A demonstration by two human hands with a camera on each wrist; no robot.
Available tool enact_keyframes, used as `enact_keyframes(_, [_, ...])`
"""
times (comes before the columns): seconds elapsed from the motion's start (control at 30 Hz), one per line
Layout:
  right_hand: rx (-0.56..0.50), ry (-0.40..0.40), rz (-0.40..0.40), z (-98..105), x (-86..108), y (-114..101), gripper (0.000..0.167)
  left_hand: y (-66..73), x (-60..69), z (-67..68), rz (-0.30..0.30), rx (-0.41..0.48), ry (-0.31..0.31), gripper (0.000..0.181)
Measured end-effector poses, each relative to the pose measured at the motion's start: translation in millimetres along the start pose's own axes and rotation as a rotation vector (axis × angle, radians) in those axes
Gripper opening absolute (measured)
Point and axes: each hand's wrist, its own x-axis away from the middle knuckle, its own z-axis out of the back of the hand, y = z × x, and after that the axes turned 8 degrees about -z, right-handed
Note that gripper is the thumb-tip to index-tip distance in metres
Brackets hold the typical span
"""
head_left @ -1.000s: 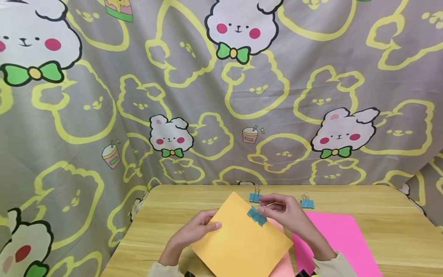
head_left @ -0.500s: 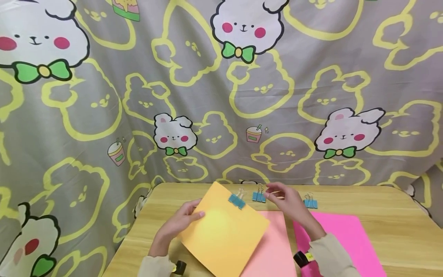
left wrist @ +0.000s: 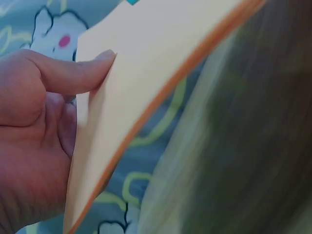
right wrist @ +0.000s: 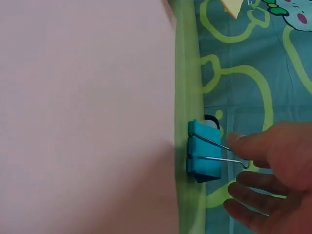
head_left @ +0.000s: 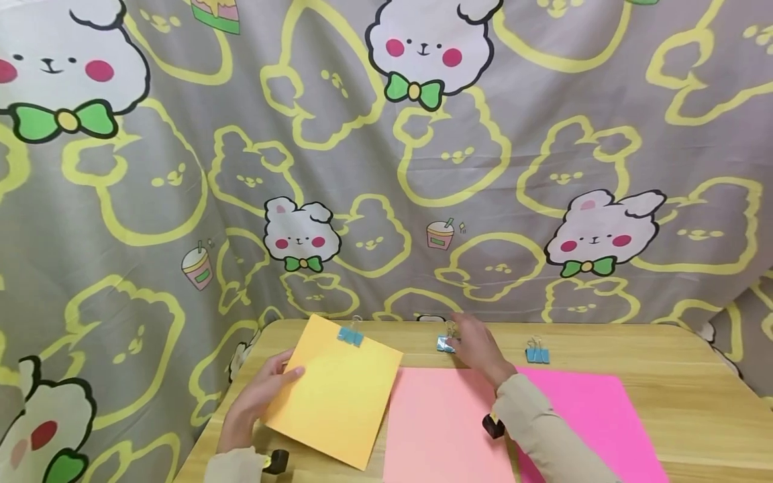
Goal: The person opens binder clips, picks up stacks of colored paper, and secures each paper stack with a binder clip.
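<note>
My left hand [head_left: 266, 386] holds a stack of yellow-orange paper [head_left: 338, 396] by its left edge, thumb on the front face and the other fingers behind. The stack is raised and tilted, with a teal binder clip [head_left: 350, 335] on its top edge. At the back of the table stands a second teal binder clip [right wrist: 207, 151], its wire handles pointing up. My right hand [right wrist: 278, 175] is at those handles, thumb by one wire and the other fingers spread apart on the other side. Whether the thumb touches the wire, I cannot tell.
Light pink paper [head_left: 443, 429] lies on the wooden table [head_left: 694, 396], under my right forearm. Bright pink paper [head_left: 594, 416] lies to its right. A third teal binder clip [head_left: 537, 354] stands behind it. A patterned curtain [head_left: 374, 168] hangs behind the table.
My left hand has carried the clipped yellow-orange stack leftward, uncovering the light pink paper. My right hand has let go of the clip on the stack and moved to the clip behind.
</note>
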Motion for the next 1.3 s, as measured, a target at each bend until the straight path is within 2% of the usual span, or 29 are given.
enact_keyframes(0.17, [-0.007,0.033,0.011,-9,-3.9,1,0.055,-6.8,5.4,9.2,0.041,-0.007,0.050,0.054])
enact_keyframes(0.37, [-0.020,0.117,0.041,-17,-8.3,2,0.039,-13.1,3.2,7.5,0.063,-0.044,0.099,0.053])
enact_keyframes(0.57, [0.021,0.146,0.034,-19,-10.5,0,0.026,-15.9,4.3,2.4,0.122,-0.224,0.242,0.048])
enact_keyframes(0.67, [0.024,0.141,0.027,-17,-10.9,-1,0.024,-17.1,3.4,1.0,0.127,-0.303,0.278,0.045])
enact_keyframes(0.87, [0.006,0.120,0.032,-1,-4.5,-5,0.008,-15.5,-2.9,-5.1,0.119,-0.432,0.343,0.037])
enact_keyframes(1.1, [-0.064,0.109,0.011,26,12.0,-5,0.013,-14.8,-8.1,-9.9,0.147,-0.654,0.385,0.039])
enact_keyframes(1.3, [-0.070,0.071,-0.015,54,31.9,-1,0.019,-17.2,-8.2,-12.8,0.204,-0.751,0.374,0.047])
